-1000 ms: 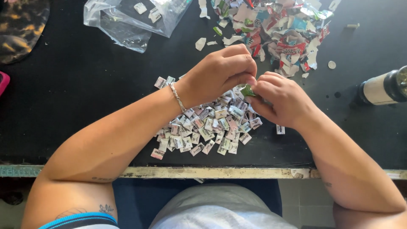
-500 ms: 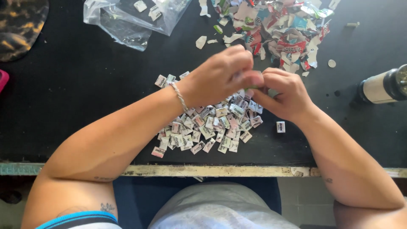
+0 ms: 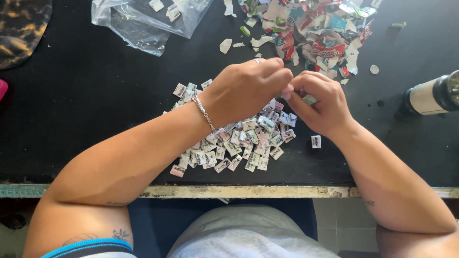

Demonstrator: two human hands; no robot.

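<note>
**Both hands meeting over the pile of folded paper bits**

The left hand and right hand were brought together fingertip to fingertip, hovering just above the far right part of the pile of small folded paper pieces on the black table. Both were curled in a pinch around something tiny between them. A bit of pale green showed at the right hand's fingers, probably a paper piece, but it was mostly hidden, so I couldn't tell its shape or which way its long side ran.

Key relation: the pile sat directly under and to the near left of the hands, so the left hand was nearer to most of it. One stray folded piece lay alone just right of the pile, beneath the right wrist.

Farther off were a heap of torn colourful wrapper scraps, a clear plastic bag at far left, and a cylindrical thing lying on its side at the right edge. A bracelet was on the left wrist.
</note>
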